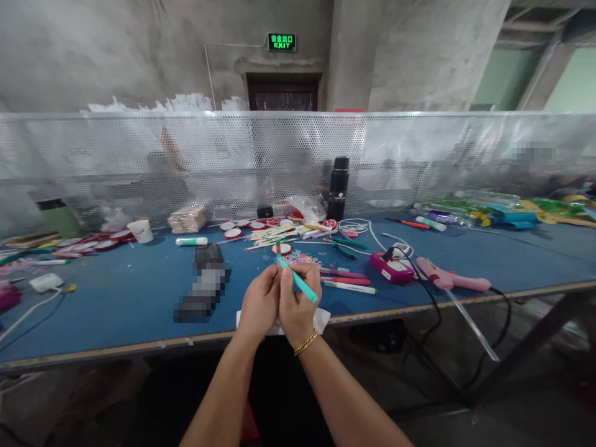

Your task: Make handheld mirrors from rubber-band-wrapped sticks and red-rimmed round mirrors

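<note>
A shiny, perforated metal screen (209,149) stands behind the bottle (339,189), and the flat blue table (139,298) spreads beneath it. In front of the bottle and to its left, the two hands touch. The right hand (300,304) is closed round the marker; the left hand (261,301) pinches the stick. Right of the bottle and nearer lies the smooth pink glue gun (440,275). The bottle is a black cylinder. The marker (300,282), round and turquoise, slants across the right fingers, its upper end at the stick. The flat, narrow stick (278,249), green and reddish, rises above the fingertips, which hide its lower end.
</note>
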{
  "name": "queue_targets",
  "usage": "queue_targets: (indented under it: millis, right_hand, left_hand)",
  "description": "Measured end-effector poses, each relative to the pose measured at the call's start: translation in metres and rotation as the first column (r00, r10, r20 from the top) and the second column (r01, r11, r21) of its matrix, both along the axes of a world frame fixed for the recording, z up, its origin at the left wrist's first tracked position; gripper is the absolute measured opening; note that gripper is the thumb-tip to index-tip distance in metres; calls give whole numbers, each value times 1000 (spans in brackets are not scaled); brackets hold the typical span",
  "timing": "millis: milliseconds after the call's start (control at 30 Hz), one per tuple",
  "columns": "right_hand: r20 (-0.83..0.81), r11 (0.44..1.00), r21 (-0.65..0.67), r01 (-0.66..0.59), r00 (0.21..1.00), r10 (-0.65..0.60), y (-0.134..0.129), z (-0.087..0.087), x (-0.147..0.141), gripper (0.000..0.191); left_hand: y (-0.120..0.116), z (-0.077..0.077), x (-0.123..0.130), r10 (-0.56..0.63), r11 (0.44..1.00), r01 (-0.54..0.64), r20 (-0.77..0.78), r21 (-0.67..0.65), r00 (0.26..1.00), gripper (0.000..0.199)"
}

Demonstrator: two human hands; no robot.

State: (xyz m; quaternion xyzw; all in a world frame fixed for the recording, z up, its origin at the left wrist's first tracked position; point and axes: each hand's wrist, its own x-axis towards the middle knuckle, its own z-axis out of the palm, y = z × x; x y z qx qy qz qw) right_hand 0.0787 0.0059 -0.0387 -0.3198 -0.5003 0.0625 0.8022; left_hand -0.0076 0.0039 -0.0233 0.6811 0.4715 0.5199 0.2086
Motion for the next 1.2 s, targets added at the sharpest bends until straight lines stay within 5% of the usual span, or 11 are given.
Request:
queue_targets:
  millis: [1200]
  right_hand:
    - [-36, 999, -2, 47, 998, -47, 1, 0, 0, 8]
  left_hand:
    - [1, -2, 0, -5, 1000, 5, 18, -20, 1000, 21]
